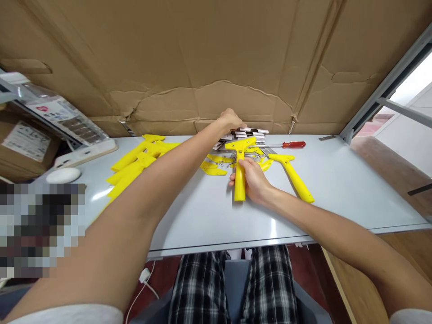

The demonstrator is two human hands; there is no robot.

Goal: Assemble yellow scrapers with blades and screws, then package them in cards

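My right hand (254, 180) is closed round the handle of a yellow plastic scraper (240, 184), holding it upright with its wide head pointing away from me. At the back of the table, my left hand (232, 119) reaches over a pile of small white packets (251, 135). Its fingers are bent together at the pile; what they pinch, if anything, is hidden. Beyond the held scraper lie loose yellow plates (216, 171) and several tiny screws (231, 163). A screwdriver (293, 145) with a red handle rests behind it. Another yellow scraper (297, 180) lies to the right.
Several yellow scraper handles (135, 166) are heaped at the left, partly behind my left arm. A cardboard sheet (216, 63) stands along the table's back edge. A white oval object (63, 175) and a clear plastic container (64, 112) are far left. A flat metal piece (326, 137) lies back right.
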